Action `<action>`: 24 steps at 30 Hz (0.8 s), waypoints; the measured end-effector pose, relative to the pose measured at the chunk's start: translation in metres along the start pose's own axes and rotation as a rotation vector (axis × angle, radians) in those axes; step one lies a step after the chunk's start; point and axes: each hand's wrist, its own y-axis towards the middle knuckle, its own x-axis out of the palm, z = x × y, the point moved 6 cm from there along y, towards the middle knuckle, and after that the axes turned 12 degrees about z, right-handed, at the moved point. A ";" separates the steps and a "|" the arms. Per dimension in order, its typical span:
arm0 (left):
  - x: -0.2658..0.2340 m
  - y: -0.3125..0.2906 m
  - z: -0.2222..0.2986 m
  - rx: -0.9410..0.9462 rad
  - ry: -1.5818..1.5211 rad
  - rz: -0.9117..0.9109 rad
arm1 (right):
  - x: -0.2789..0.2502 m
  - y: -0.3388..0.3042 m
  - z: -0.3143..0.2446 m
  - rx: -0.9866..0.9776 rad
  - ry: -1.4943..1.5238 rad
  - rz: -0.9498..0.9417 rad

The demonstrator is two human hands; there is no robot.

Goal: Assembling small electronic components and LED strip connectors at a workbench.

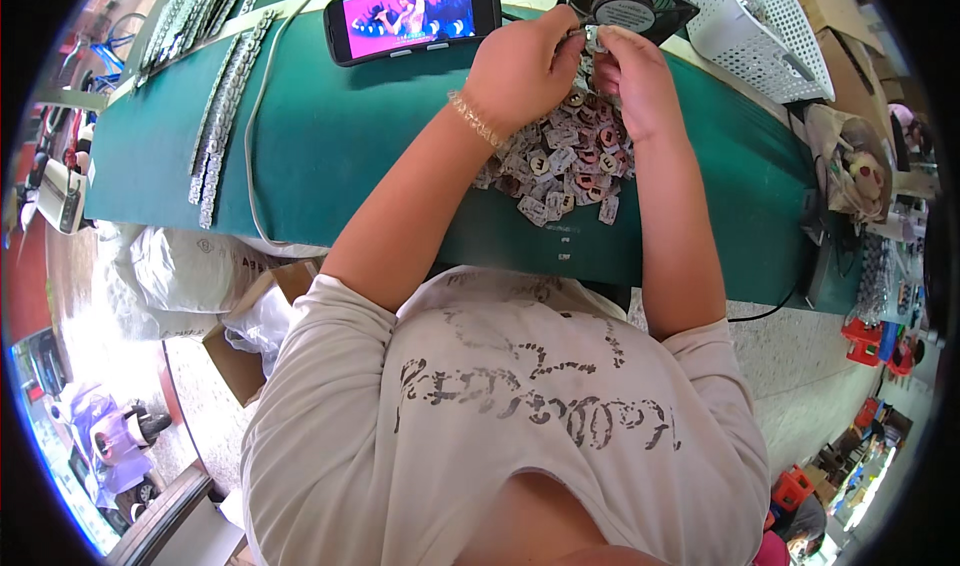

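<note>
My left hand (525,66) and my right hand (640,78) meet near the far side of the green table. Between their pinched fingertips is a small silvery-white piece (592,40), gripped from both sides; its exact kind is too small to make out. Below and partly behind the hands lies a loose pile of small flat pieces (565,171), whitish and brownish with dark marks. Just beyond the fingers stands a black fan (655,11) with a round pale label on its hub.
A lit phone (410,21) leans at the back, left of my hands. Long silvery strips (222,116) and a pale cable (256,116) lie farther left. A white perforated basket (750,41) stands at the back right, beside cardboard boxes (850,76). White sacks (190,271) sit below the table's left edge.
</note>
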 end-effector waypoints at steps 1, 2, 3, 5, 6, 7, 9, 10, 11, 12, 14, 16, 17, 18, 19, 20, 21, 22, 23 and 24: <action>0.000 0.000 0.000 -0.029 -0.001 -0.023 | 0.000 0.000 0.000 -0.002 -0.011 -0.012; 0.001 0.000 -0.001 -0.059 -0.003 -0.047 | 0.001 0.000 0.000 -0.004 -0.023 -0.023; 0.001 0.000 -0.001 -0.052 -0.004 -0.043 | 0.001 0.000 -0.001 -0.013 -0.023 -0.024; 0.002 0.001 -0.002 -0.051 -0.016 -0.045 | 0.002 0.000 -0.001 0.018 -0.016 -0.006; 0.002 0.002 -0.002 -0.057 -0.018 -0.048 | 0.002 0.000 -0.001 0.024 -0.012 -0.019; 0.003 0.002 -0.002 -0.047 -0.021 -0.044 | 0.004 -0.001 -0.002 0.012 -0.012 -0.019; 0.000 0.007 -0.002 -0.027 -0.035 0.011 | 0.001 -0.001 -0.007 -0.047 -0.055 0.159; -0.001 0.011 0.000 -0.083 -0.008 -0.017 | 0.003 0.005 -0.006 0.027 -0.038 -0.031; -0.003 0.012 0.003 -0.065 -0.013 -0.005 | -0.002 0.001 -0.004 -0.079 -0.016 0.099; -0.001 0.012 0.003 -0.057 -0.003 -0.021 | -0.006 0.004 -0.002 -0.061 -0.061 0.070; 0.003 0.012 0.006 -0.036 -0.018 -0.038 | -0.006 0.004 -0.009 -0.177 -0.088 0.091; 0.006 0.011 0.002 -0.034 -0.075 -0.057 | -0.005 0.002 -0.004 -0.179 -0.064 0.141; 0.007 0.009 0.005 -0.034 -0.117 -0.072 | -0.011 0.004 0.004 -0.059 -0.068 0.149; 0.003 0.009 0.007 -0.004 -0.117 -0.051 | -0.006 -0.002 0.002 -0.043 -0.027 0.166; 0.004 0.008 0.006 -0.034 -0.082 -0.098 | -0.004 -0.007 0.002 -0.023 0.012 0.189; 0.005 0.006 0.005 -0.064 -0.045 -0.145 | -0.005 -0.004 0.003 -0.047 0.001 0.162; 0.003 0.006 0.011 -0.041 -0.049 -0.132 | -0.007 -0.002 0.005 -0.068 -0.011 0.138; 0.002 0.006 0.009 -0.069 -0.035 -0.130 | -0.005 -0.003 0.001 -0.129 -0.065 0.142; 0.002 0.005 0.008 -0.098 -0.022 -0.128 | -0.002 -0.006 -0.001 -0.139 -0.071 0.142; 0.002 0.004 0.007 -0.106 -0.006 -0.129 | -0.002 -0.005 0.002 -0.141 -0.082 0.117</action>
